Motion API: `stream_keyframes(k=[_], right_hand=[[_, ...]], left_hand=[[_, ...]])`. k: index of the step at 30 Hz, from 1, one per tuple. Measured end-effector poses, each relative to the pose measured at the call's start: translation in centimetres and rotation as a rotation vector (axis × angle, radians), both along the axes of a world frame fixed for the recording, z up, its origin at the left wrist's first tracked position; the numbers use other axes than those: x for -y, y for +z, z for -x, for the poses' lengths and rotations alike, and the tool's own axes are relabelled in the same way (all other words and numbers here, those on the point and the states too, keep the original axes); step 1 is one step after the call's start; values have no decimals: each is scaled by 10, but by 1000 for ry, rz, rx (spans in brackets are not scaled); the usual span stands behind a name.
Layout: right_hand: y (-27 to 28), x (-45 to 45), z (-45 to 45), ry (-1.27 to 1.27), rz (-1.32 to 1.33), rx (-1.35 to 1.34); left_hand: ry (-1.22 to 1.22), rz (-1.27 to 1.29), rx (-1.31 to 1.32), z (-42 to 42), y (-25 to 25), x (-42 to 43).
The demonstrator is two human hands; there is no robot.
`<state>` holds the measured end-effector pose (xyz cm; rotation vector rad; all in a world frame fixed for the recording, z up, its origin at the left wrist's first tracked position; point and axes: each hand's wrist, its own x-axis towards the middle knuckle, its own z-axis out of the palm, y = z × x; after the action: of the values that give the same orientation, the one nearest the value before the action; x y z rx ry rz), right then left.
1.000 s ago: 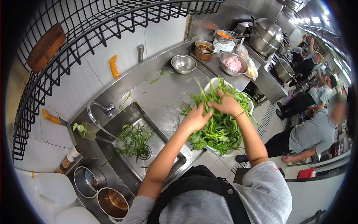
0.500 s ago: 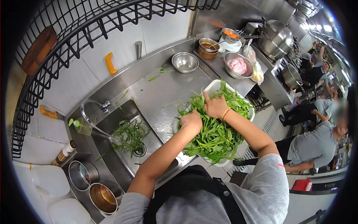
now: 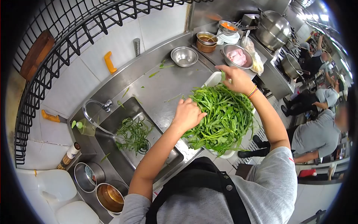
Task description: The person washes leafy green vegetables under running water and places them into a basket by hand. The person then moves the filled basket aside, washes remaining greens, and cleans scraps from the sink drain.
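Observation:
A white tub (image 3: 212, 80) is heaped with long-stemmed leafy greens (image 3: 223, 115) at the edge of the steel counter. My left hand (image 3: 187, 114) rests at the heap's left side, fingers loosely apart. Over the far rim is my right hand (image 3: 238, 80), its index finger stretched left. A bit of green shows between its fingers; whether it is pinched there is unclear. More loose greens (image 3: 132, 132) lie in the sink (image 3: 121, 160), with water running from the curved tap (image 3: 89, 112).
A small steel bowl (image 3: 184, 56) sits on the counter (image 3: 156, 89) among stray leaves. Behind the tub are a bowl of pale meat (image 3: 236, 56) and a brown pot (image 3: 206, 43). Two metal pots (image 3: 110, 198) stand left of the sink. A person in grey (image 3: 315, 130) is at the right.
My right hand has lifted off the greens and moved to the tub's far rim. My left hand has shifted slightly left and its fingers have spread. The view has moved a little.

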<state>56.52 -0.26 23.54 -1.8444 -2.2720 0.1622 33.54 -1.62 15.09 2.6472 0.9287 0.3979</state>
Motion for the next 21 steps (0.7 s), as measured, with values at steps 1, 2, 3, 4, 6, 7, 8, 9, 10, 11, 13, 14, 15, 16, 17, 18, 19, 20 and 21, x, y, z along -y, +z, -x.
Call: stream_keyframes(k=[1,2,3,4,6,7,8,9,10,11,13,14,15,16,17,18,19,20,21], right_hand=[[-4,6,-3,-9,1,2],[-12,13,-8,81,-53,7],[-18,21,-14,173,-105,11],[-18,28,-22,110,-18,-24],[-18,40,-43,41,-56,0],[-20,45,-54,-27,-91,21],[-22,48,-65,-78,-65,-1],[-29,48,-78,-66,-71,-2],[-40,42,-93,-119,-34,-58],[-53,34,-110,-168,13,-115],[-86,15,-143,-266,129,-43],[-104,7,-160,-272,179,-9],[-118,-6,-177,-268,220,29],[-132,-17,-193,-278,262,5],[-144,-30,-207,-262,304,-3],[-159,-43,-221,-210,295,15],[-169,-53,-229,-208,319,-2],[-200,-73,-253,-220,346,-18],[-173,-66,-234,-178,503,62]], left_hand=[[-9,1,2,0,-9,3],[-8,-148,42,2,-20,5],[-5,-295,83,4,-23,9],[-12,-410,114,7,-25,13],[43,-68,-36,7,-7,19],[99,278,-186,7,2,23],[100,124,-132,8,1,26],[113,119,-132,8,-1,27],[70,-4,-83,7,-4,23],[32,-120,-39,6,-8,22],[69,-153,23,3,-22,23],[117,-141,-18,3,-27,28],[175,-133,-57,3,-31,29],[210,-53,68,7,-29,30],[298,-51,73,10,-24,37],[440,-43,309,15,-17,46],[582,-64,543,24,-13,58],[795,-118,629,33,-29,74],[956,22,562,41,-59,93]])
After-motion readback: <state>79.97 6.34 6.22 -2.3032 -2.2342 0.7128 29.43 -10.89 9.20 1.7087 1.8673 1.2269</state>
